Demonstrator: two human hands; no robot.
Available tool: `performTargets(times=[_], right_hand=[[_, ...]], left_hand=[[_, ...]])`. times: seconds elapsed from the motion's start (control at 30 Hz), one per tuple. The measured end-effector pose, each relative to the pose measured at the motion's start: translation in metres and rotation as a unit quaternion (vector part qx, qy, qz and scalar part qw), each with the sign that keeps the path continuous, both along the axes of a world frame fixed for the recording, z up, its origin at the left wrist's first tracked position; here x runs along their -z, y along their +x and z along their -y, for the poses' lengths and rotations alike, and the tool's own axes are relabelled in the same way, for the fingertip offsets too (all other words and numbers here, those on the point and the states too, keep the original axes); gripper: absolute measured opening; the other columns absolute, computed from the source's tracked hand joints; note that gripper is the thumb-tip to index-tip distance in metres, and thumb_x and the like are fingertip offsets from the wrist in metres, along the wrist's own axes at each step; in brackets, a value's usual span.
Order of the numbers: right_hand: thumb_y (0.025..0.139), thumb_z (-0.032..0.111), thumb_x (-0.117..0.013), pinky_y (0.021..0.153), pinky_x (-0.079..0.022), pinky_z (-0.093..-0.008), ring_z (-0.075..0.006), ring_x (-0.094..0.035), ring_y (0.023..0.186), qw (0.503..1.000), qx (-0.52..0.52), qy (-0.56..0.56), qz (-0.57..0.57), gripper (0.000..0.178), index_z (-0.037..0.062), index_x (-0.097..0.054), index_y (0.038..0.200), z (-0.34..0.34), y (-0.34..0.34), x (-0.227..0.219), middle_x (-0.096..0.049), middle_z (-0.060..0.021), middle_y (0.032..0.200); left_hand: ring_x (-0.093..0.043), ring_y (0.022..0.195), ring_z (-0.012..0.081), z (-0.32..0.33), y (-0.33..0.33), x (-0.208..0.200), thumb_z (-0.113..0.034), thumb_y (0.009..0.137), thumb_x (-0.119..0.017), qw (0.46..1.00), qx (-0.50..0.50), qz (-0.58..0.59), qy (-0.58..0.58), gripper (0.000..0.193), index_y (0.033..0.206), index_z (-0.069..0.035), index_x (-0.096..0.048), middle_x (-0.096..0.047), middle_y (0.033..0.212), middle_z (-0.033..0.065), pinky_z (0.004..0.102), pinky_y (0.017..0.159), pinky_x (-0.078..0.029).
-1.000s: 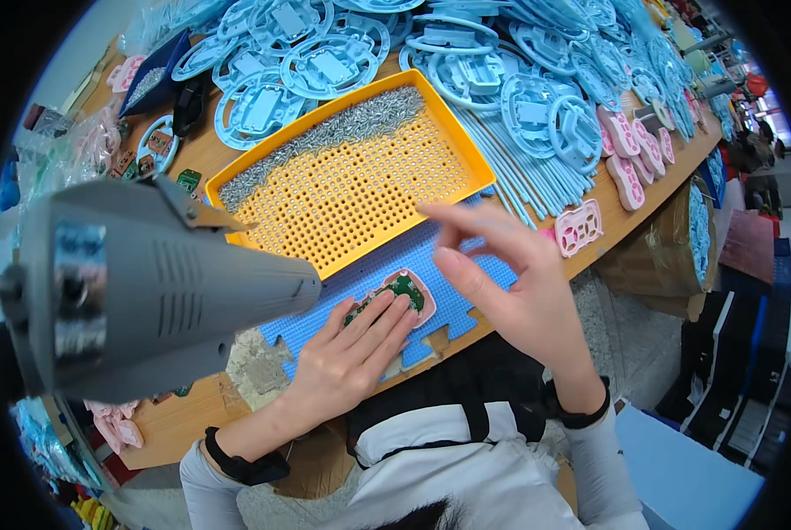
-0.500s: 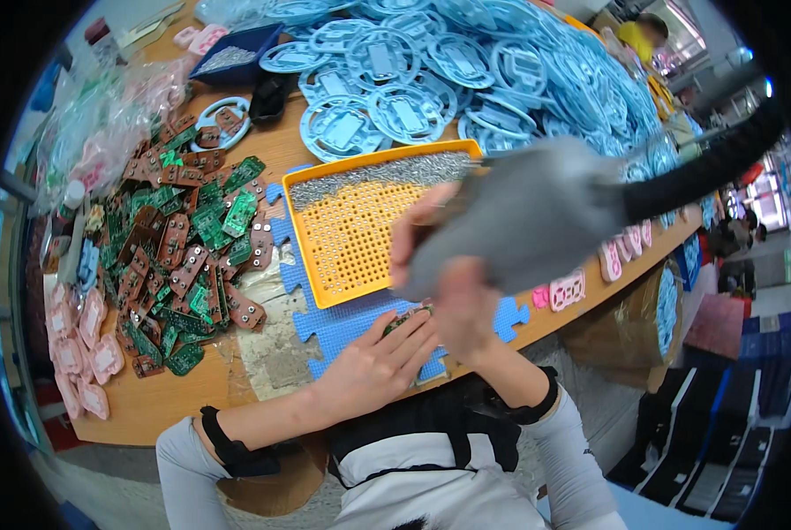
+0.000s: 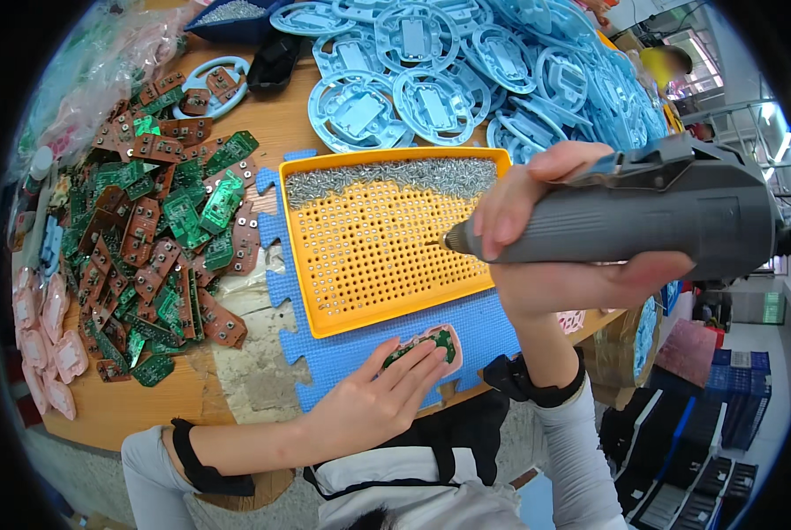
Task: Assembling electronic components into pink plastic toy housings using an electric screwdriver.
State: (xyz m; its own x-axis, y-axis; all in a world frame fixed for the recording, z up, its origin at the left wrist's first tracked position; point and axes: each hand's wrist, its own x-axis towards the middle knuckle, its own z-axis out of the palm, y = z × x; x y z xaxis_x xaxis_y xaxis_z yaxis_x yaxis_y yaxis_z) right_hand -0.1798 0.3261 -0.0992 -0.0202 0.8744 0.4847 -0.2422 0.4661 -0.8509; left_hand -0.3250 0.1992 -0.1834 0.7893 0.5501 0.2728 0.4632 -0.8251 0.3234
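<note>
My right hand (image 3: 537, 287) is wrapped round a grey electric screwdriver (image 3: 634, 216). The tool lies almost level, its bit pointing left above the yellow perforated tray (image 3: 296, 238). Small silver screws (image 3: 395, 179) are heaped along the tray's far side, and many more sit in its holes. Just in front of the tray, my left hand (image 3: 360, 399) rests with outstretched fingers on a green circuit board (image 3: 443, 341) in a pink plastic casing (image 3: 456, 358). Those fingers cover part of both pieces. Casing and board lie on a blue foam mat (image 3: 479, 329).
Brown and green circuit boards (image 3: 148, 238) are piled at the left, beside several pink casings (image 3: 47, 349). Blue plastic wheel-shaped parts (image 3: 418, 106) form a large heap behind the tray. A black scoop-like container (image 3: 272, 66) stands at the back. A cardboard box (image 3: 621, 353) is beyond the right table edge.
The screwdriver has swung from a blurred, slanted position above the mat to a level one, its bit over the tray. My left hand stays on the board, with more of the pink casing showing.
</note>
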Motion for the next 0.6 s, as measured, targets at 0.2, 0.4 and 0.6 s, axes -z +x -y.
performTargets(times=[0.2, 0.4, 0.6], right_hand=[[0.065, 0.092, -0.019, 0.04, -0.042, -0.0305, -0.0172, -0.047, 0.04, 0.996, -0.055, 0.05, 0.045, 0.101, 0.0, -0.049, 0.093, -0.011, -0.002, 0.013, -0.05, -0.0073, 0.053], [0.062, 0.094, -0.023, 0.041, -0.043, -0.0305, -0.0181, -0.049, 0.042, 0.996, -0.083, 0.034, 0.027, 0.103, 0.0001, -0.047, 0.097, -0.014, -0.002, 0.02, -0.053, -0.0085, 0.058], [0.061, 0.094, -0.025, 0.041, -0.042, -0.03, -0.0179, -0.048, 0.042, 0.997, -0.074, 0.021, -0.014, 0.105, -0.0007, -0.045, 0.102, -0.009, -0.01, 0.027, -0.054, -0.0087, 0.061]], left_hand=[[-0.048, 0.123, 0.0222, 0.0, 0.001, -0.003, -0.014, 0.077, -0.053, 1.0, -0.005, -0.01, -0.014, 0.049, 0.124, 0.001, -0.054, -0.053, 0.129, 0.0122, 0.0447, 0.099, -0.039], [-0.049, 0.121, 0.0219, -0.002, 0.001, -0.006, -0.015, 0.077, -0.052, 1.0, 0.003, -0.022, -0.02, 0.049, 0.123, 0.002, -0.055, -0.054, 0.127, 0.0129, 0.0442, 0.097, -0.04], [-0.05, 0.12, 0.0217, -0.003, -0.001, -0.006, -0.015, 0.076, -0.052, 1.0, -0.001, -0.02, -0.013, 0.048, 0.122, 0.001, -0.056, -0.054, 0.127, 0.0121, 0.0433, 0.097, -0.04]])
